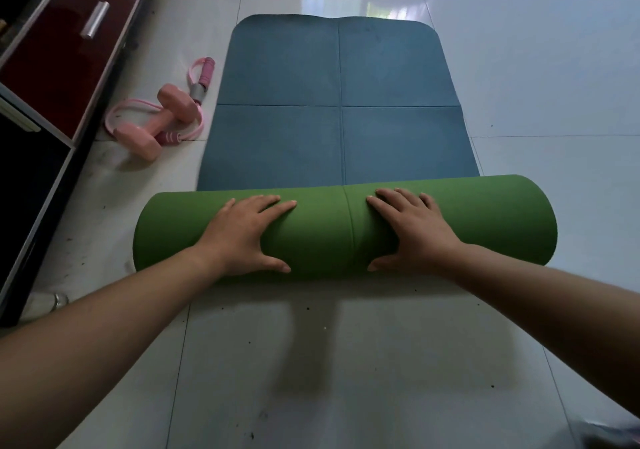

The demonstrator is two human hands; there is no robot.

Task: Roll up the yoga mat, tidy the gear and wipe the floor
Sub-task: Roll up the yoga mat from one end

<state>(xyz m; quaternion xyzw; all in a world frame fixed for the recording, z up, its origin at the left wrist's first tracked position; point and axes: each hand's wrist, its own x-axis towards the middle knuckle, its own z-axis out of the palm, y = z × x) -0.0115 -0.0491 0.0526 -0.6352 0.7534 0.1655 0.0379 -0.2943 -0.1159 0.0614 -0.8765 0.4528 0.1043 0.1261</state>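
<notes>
- Dark red cabinet [52, 67] along the left edge.
- Pink dumbbell [166, 116] and pink pull rope [199, 77] on the floor tiles [554, 67], just beside the mat's left edge.
- Your left hand [239, 233] presses flat on the green roll, fingers spread, clasping nothing.
- Mat [339, 102]: near end rolled up, far part flat and blue.
- Your right hand [415, 230] presses flat too, fingers spread, right of the roll's seam.
</notes>
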